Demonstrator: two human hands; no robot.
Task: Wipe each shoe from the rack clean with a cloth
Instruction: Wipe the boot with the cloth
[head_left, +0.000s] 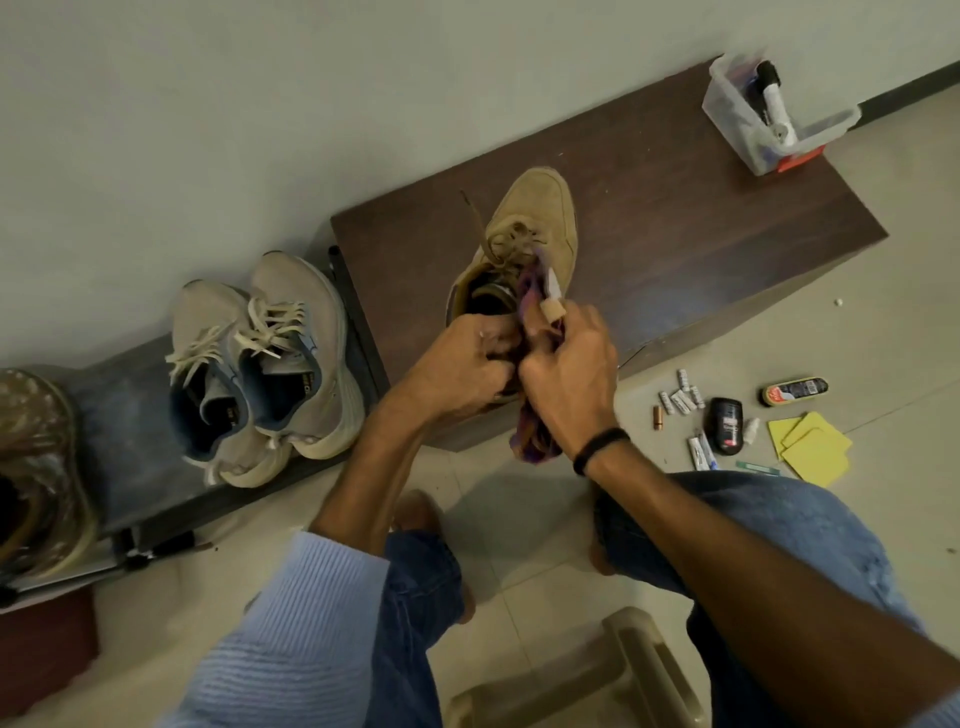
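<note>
While in left hand (457, 374), shoe (540, 208) against cloth (535, 441) in right hand (566, 379).

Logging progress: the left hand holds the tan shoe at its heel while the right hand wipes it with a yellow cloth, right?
The cloth is purple, not yellow, per the head view. The left hand holds the tan shoe at its heel; the right hand grips the cloth.

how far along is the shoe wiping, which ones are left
Done: nothing shows any shoe as finished. In hand: the tan shoe, gripped at the heel by the left hand while the right hand holds the purple cloth against its side. Probably left: the grey sneaker pair on the rack shelf and a patterned shoe at the far left edge.
</note>
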